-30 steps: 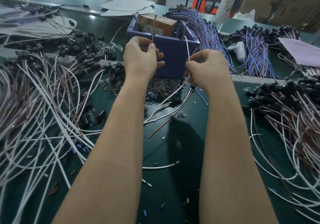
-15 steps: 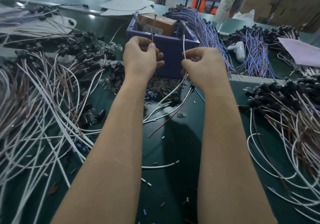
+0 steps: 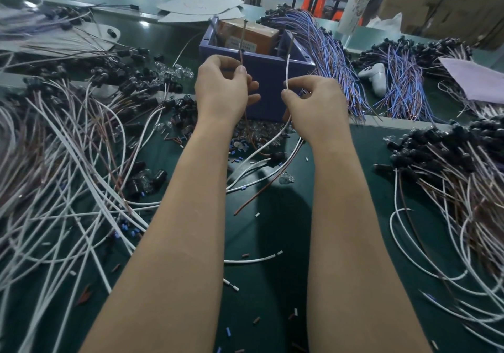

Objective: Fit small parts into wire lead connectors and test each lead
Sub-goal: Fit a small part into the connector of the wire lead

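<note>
My left hand [image 3: 222, 88] pinches a thin brown wire [image 3: 241, 55] whose end sticks upward in front of the purple bin [image 3: 259, 66]. My right hand [image 3: 313, 102] pinches a white wire [image 3: 287, 69], also end up, a short gap to the right. Both wires trail down behind my hands toward the green table, where a black connector [image 3: 276, 156] lies among them. Small clear bulbs [image 3: 256, 134] and blue sleeves lie scattered below my hands.
Piles of white and brown leads with black connectors [image 3: 68, 148] cover the left; a similar pile [image 3: 450, 167] fills the right. Blue and purple wire bundles [image 3: 327, 53] lie behind the bin, near a white game controller [image 3: 375, 76]. Loose wire offcuts [image 3: 253, 258] dot the green mat.
My right hand has slid left and slightly lower along the white wire, leaving more of its end sticking up. My left hand has stayed nearly still.
</note>
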Motion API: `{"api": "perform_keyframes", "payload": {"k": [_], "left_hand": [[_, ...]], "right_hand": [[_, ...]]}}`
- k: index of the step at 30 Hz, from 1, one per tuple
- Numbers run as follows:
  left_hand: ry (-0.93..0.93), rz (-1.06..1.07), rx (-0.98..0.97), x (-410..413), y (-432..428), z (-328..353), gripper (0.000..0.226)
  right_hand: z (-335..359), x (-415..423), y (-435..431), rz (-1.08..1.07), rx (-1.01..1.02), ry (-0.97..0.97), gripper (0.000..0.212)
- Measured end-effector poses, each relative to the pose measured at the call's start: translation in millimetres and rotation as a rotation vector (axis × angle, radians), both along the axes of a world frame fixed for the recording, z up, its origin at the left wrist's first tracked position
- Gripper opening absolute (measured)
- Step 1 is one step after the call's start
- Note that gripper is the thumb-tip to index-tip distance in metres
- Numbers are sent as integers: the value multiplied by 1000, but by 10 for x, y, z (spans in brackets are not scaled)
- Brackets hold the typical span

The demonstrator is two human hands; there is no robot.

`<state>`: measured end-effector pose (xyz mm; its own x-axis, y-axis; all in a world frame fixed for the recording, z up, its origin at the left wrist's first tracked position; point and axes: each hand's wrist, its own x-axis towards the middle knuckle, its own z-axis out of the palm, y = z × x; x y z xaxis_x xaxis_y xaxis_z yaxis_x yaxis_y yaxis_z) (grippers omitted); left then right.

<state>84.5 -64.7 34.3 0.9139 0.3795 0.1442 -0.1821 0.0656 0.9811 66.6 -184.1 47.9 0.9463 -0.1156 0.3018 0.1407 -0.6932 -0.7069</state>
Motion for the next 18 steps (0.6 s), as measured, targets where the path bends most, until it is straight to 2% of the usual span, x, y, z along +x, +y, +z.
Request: {"api": "perform_keyframes", "payload": {"k": [9,11,13,14,16,18], "left_hand": [[40,22,43,-16,5,17,5],[50,122,185,-13,42,39,10],[29,322,341,-40,107,105,22],[6,424,404,-78,142,157,27],[-49,563,516,-166,189,267,31],[-96,622,653,-254,186,367,30]], "right_hand": [[-22,33,-11,8,33,5,16],[15,15,-19,119,115,71,13],[39,-17,-39,237,166,180,18],[34,-27,-63,254,119,227,21],[8,-41,-127,212,-108,311,27],[-23,-62,-164,156,-161,398,41]]}}
